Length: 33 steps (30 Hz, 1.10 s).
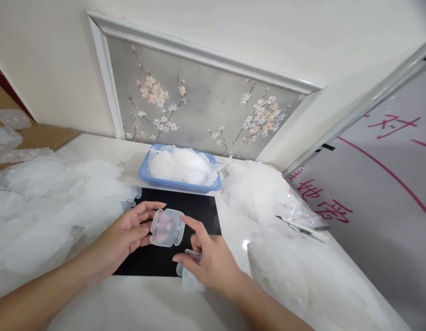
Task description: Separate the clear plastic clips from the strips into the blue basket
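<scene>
My left hand (128,232) is closed on the left edge of a small translucent plastic piece (168,230) with notched, rounded edges, held above a black mat (147,264). Fingers show blurrily through it. My right hand (213,257) has its index finger stretched to the piece's upper right corner, with the thumb apart. Its other fingers curl over several similar translucent plastic pieces (193,281), which stick out below the hand; how they are gripped is partly hidden.
A blue basket (178,186) full of translucent pieces stands behind the mat. Big heaps of them lie at left (54,216) and right (295,271). Tweezers or a similar thin tool (298,226) rest on the right heap. A whiteboard (378,193) borders the table.
</scene>
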Each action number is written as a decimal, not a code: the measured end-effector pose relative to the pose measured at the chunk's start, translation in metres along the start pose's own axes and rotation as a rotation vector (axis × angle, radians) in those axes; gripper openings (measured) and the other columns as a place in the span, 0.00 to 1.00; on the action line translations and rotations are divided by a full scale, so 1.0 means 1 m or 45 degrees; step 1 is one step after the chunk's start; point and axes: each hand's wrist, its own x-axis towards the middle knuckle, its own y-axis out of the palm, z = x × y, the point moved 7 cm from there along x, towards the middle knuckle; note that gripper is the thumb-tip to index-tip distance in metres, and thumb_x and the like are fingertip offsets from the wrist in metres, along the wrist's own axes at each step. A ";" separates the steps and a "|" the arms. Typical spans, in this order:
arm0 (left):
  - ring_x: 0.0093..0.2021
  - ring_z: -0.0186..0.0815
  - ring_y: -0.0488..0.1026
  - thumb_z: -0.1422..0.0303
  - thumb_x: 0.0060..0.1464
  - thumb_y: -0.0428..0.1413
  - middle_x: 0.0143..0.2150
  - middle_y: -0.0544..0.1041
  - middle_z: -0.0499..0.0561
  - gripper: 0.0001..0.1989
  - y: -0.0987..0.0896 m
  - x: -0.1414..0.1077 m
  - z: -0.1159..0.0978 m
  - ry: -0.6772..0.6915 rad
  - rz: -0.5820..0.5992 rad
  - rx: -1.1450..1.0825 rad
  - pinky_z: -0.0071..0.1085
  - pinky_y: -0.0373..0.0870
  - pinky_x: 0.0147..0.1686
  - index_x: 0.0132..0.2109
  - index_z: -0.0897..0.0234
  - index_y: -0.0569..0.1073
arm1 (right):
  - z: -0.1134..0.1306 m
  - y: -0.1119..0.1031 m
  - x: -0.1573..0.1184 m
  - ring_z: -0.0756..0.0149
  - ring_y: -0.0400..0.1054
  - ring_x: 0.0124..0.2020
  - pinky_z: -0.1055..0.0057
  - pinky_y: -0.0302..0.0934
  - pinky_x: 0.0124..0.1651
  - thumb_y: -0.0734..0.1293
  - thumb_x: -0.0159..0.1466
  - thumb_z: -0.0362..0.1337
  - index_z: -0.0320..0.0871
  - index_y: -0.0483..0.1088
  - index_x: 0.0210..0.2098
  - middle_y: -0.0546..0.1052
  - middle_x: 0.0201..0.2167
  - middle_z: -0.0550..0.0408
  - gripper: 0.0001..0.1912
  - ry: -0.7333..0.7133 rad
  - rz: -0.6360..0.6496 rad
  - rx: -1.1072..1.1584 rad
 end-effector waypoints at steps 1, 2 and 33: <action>0.50 0.41 0.75 0.65 0.54 0.60 0.53 0.76 0.51 0.18 0.001 -0.001 0.000 0.007 0.017 -0.006 0.33 0.75 0.46 0.52 0.53 0.72 | 0.000 0.001 0.000 0.72 0.53 0.17 0.76 0.48 0.23 0.72 0.59 0.38 0.47 0.58 0.65 0.57 0.19 0.70 0.36 -0.015 -0.016 -0.037; 0.50 0.41 0.76 0.66 0.53 0.60 0.52 0.76 0.52 0.18 0.003 -0.001 -0.001 0.017 0.033 -0.011 0.34 0.75 0.46 0.52 0.53 0.72 | 0.000 0.001 0.000 0.72 0.54 0.17 0.76 0.49 0.23 0.71 0.60 0.38 0.47 0.57 0.65 0.58 0.19 0.69 0.37 -0.029 -0.034 -0.068; 0.30 0.32 0.67 0.54 0.54 0.60 0.30 0.70 0.45 0.16 0.021 0.003 0.015 0.093 0.175 0.317 0.27 0.66 0.31 0.37 0.63 0.70 | -0.008 0.013 0.009 0.74 0.48 0.21 0.74 0.44 0.25 0.68 0.60 0.59 0.41 0.68 0.27 0.60 0.20 0.63 0.26 0.375 0.158 1.150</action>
